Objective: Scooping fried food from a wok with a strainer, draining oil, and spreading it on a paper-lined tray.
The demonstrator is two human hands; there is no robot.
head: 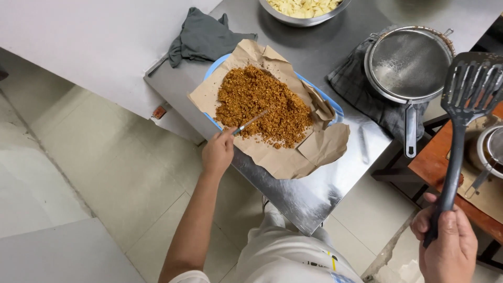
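Pinching a thin metal spoon [251, 121], the left hand [218, 153] stirs brown crumbs [262, 105] on paper [283, 157]; the right hand [449, 246] grips a black spatula [469, 89], lifted clear.

Grey cloth [201, 36], steel sieve [408, 65], bowl [304, 13]

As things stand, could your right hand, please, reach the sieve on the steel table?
Probably not freely: the right hand is gripping a black slotted spatula, so it is occupied, though nothing lies between it and the sieve on the steel table.
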